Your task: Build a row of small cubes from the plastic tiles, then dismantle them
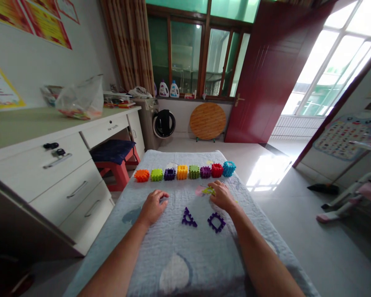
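Note:
My left hand [154, 206] rests on the cloth-covered table with its fingers loosely bent and apart, holding nothing visible. Lying on the cloth, my right hand [220, 194] has its fingers spread beside a pink and yellow-green patch [204, 190], which looks like part of the cloth's print. Between my forearms lie a flat purple triangle piece [188, 218] and a flat purple square frame piece [216, 222], both with notched edges. Beyond my hands runs a row of several notched building-block shapes, from an orange block [142, 175] at left to a blue block [229, 168] at right.
A pale blue patterned cloth [160, 255] covers the table. At left stand a white desk [62, 173] and a red stool [119, 169] with a dark cushion. A washing machine [150, 123], a round wooden tabletop [207, 121] and a red door [262, 74] are farther back.

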Available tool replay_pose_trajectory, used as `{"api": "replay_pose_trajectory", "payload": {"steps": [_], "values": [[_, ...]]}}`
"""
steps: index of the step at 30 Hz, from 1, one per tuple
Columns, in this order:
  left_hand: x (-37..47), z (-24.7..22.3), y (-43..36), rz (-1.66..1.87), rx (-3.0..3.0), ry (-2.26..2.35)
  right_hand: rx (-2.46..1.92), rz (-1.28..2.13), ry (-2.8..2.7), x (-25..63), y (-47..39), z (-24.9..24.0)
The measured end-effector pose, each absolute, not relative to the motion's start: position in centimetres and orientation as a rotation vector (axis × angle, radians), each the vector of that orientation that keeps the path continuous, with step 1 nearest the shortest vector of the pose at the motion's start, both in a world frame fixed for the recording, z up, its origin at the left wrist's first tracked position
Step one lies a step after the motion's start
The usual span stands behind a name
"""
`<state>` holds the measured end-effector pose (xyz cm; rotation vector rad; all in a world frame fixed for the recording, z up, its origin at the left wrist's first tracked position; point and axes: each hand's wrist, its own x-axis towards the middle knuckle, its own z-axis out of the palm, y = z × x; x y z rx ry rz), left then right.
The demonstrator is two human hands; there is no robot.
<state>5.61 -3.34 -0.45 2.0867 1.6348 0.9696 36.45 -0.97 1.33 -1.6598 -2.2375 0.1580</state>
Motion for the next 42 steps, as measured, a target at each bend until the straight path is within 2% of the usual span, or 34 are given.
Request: {"api": "replay_pose_trajectory", "payload": {"steps": [3,6,9,14,24,29,34,39,42], "values": [[5.6,-0.4,-3.4,0.961,2.098,1.639,-1.454,0.206,-2.195,36.4,-0.6,0.8],[5.6,-0.4,-3.4,0.948,2.1,1.634,-1.423,0.166,-2.063,37.6,-0.2,1.0],[5.6,-0.5,-3.4,0.953,2.09,1.624,-1.638,0.127,-2.05,40.2,-0.3,1.7],[5.6,-0.5,-3.5,0.961,2.089,1.618,-1.933,0.345,-2.279,42.8,-1.3,2.2],[5.5,-0.9,-3.3,0.968,2.084,1.617,-1.558,0.443,-2.325,39.6,-2.0,3.5],[5.5,-0.8,-3.3,0.969,2.078,1.618,-1.378,0.324,-2.323,36.0,-2.3,4.2],[5.6,-0.6,-3.3,0.969,2.061,1.622,-1.445,0.177,-2.198,34.5,-1.7,3.7],[5.6,-0.7,-3.3,0.976,2.064,1.618,-1.56,0.262,-2.04,35.5,-0.8,2.7],[5.6,-0.7,-3.3,0.986,2.062,1.62,-1.482,0.311,-2.158,36.6,-0.5,2.2]]}}
